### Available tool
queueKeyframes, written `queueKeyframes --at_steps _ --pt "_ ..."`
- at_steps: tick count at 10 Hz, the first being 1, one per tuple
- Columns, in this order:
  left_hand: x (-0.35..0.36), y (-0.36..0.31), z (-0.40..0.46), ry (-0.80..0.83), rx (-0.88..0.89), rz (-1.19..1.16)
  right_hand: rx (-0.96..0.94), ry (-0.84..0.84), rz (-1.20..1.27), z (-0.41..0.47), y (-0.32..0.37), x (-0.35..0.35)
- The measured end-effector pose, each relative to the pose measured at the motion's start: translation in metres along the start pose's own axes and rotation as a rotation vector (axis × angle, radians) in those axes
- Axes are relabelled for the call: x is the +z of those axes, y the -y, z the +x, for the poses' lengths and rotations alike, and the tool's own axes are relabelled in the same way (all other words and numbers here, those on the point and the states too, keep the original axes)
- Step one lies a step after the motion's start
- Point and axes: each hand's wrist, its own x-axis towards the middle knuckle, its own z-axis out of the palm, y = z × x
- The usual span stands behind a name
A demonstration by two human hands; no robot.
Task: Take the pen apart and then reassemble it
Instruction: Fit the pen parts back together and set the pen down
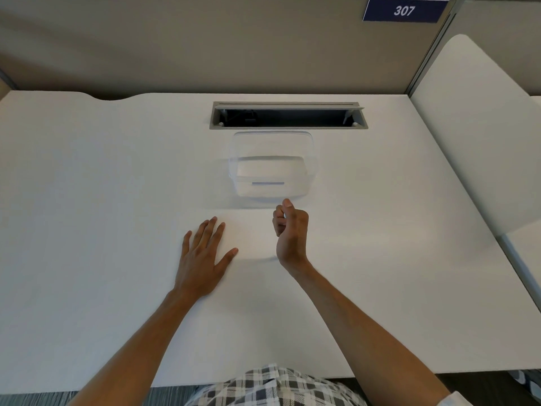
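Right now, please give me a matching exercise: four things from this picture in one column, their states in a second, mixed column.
1. left hand
2. right hand
3. clear container
4. cable hatch

a. curled, fingers closed
b. open in the desk, dark inside
c. flat on the desk, fingers spread
d. stands just before the hatch

Pairs: 1-c, 2-a, 3-d, 4-b

I see my left hand [202,253] flat on the white desk [87,230], fingers spread. My right hand [291,230] is curled at its 3 o'clock; a clear container [272,165] sits at 12.
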Motion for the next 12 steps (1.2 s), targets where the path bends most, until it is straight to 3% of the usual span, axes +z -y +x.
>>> queueKeyframes --at_steps 12 --pt "0.003 0.0002 0.0003 -0.026 0.002 -0.011 -0.072 0.012 -0.034 0.0051 -0.0161 -0.0026"
